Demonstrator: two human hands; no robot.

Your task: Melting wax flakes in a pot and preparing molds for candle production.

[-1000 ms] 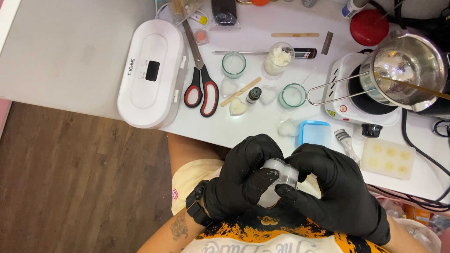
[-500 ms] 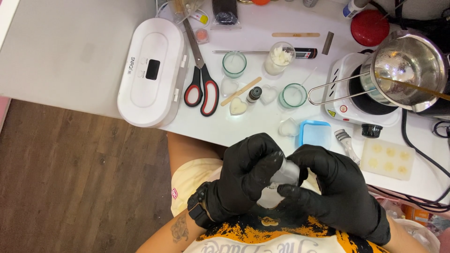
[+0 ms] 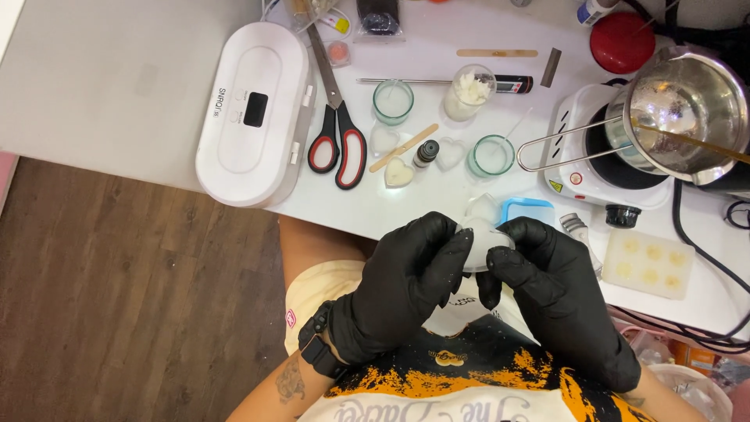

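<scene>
Both gloved hands, left hand (image 3: 406, 289) and right hand (image 3: 551, 293), are pinching the translucent heart-shaped mould (image 3: 483, 242) between fingertips (fingers curled), just below the blue tray (image 3: 527, 212).

White table (image 3: 117, 86) carries a hot plate (image 3: 582, 160) at right; scissors (image 3: 337, 133), white oval case (image 3: 251, 113), glass jars (image 3: 392, 100) lie left of it; yellow-dotted mould (image 3: 647, 264) below it.

Small translucent whitish mould (image 3: 483, 238) held above the lap, near table edge
</scene>
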